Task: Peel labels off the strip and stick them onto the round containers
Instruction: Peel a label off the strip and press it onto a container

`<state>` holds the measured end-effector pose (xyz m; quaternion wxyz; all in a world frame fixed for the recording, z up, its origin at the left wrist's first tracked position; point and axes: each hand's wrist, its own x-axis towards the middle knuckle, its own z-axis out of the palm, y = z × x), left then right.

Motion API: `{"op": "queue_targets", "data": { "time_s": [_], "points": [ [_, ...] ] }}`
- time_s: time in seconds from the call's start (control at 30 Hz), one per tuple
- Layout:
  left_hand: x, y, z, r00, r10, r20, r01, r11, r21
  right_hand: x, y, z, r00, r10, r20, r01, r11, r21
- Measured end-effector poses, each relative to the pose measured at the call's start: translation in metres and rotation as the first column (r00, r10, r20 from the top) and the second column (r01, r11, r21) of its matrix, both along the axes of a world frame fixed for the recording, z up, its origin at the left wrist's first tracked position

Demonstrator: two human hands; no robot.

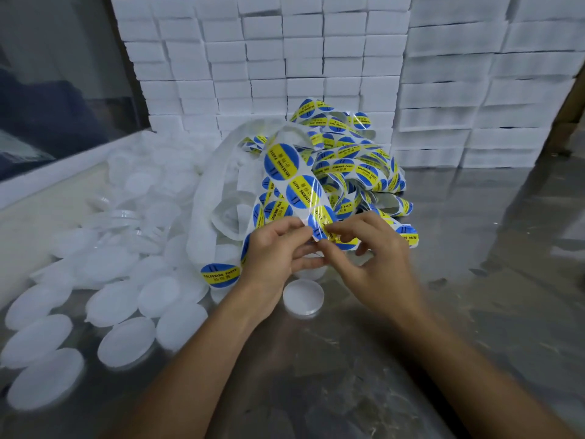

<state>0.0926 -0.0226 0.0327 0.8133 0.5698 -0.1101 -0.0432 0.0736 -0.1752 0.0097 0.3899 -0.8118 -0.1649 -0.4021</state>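
1. Left hand [274, 248]: fingers curled, pinching the free end of the label strip [292, 179] from its left side, thumb on top.
2. Right hand [373, 258]: thumb and index pinch the lowest label [323, 221] on that strip end, right at its edge; other fingers loosely curled below. Can't tell whether the label is lifted off the backing; glare there.
3. Both hands meet at frame centre, above the table [348, 359], fingertips nearly touching each other.
4. Strip rises from the hands toward 12 o'clock, arching over, then drops into the tangled label pile [351, 160]. Labels are round, blue and yellow, print reads "SOLDERING PASTE".
5. Spent white backing [215, 198] loops at 10 o'clock from the hands, beside the pile.
6. 1 round container [303, 297] sits on the table just below the hands at 6 o'clock, white top up, no label on it.
7. Labelled container [220, 274] sits at 9 o'clock from the left hand, near its wrist, at the edge of the heap.
8. Heap of white unlabelled containers [104, 299] fills the table's left side, 7 to 10 o'clock, many overlapping.
9. Stacked white boxes [285, 58] form a wall at 12 o'clock behind the pile, running on to 2 o'clock.
10. Table surface is shiny, reflective metal.
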Motion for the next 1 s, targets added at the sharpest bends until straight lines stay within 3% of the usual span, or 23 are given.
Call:
{"op": "queue_targets", "data": {
  "time_s": [0.27, 0.67, 1.0],
  "points": [
    [0.002, 0.004, -0.001, 1.000, -0.017, 0.019, 0.017, 1.000, 0.014, -0.001, -0.001, 0.000, 1.000, 0.013, 0.003, -0.013, 0.998, -0.056],
    [0.001, 0.002, -0.009, 0.968, 0.015, 0.251, -0.092, 0.950, 0.297, -0.003, 0.002, 0.001, 0.998, 0.030, -0.053, -0.028, 0.999, 0.034],
    [0.001, 0.001, -0.010, 0.959, 0.062, 0.275, -0.158, 0.927, 0.340, 0.001, 0.000, -0.001, 0.988, 0.071, -0.136, -0.048, 0.985, 0.165]
  ]
}}
